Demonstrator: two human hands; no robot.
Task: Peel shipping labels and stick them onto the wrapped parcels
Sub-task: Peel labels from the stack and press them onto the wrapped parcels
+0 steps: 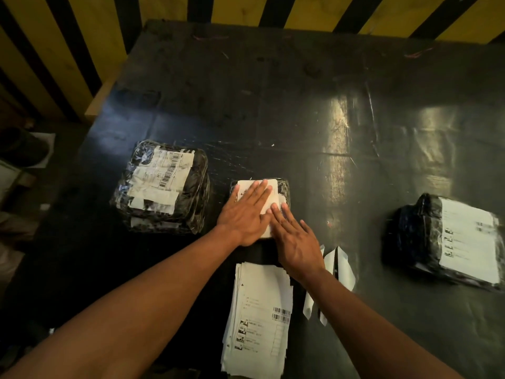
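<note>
A small black wrapped parcel (285,187) lies in the middle of the table with a white label (273,187) on top. My left hand (246,214) lies flat on the label, fingers spread. My right hand (295,239) presses flat on the label's near right part, fingers out. Neither hand grips anything. A stack of shipping labels (259,310) lies just in front of me, below the hands. A larger black parcel (164,187) with old labels sits to the left. Another black parcel (448,239) with a white label rests at the right.
Peeled white backing strips (338,269) lie right of the label stack. The black table (273,105) is shiny and scratched. A yellow and black striped barrier (82,36) stands behind and to the left. Clutter sits on the floor at far left.
</note>
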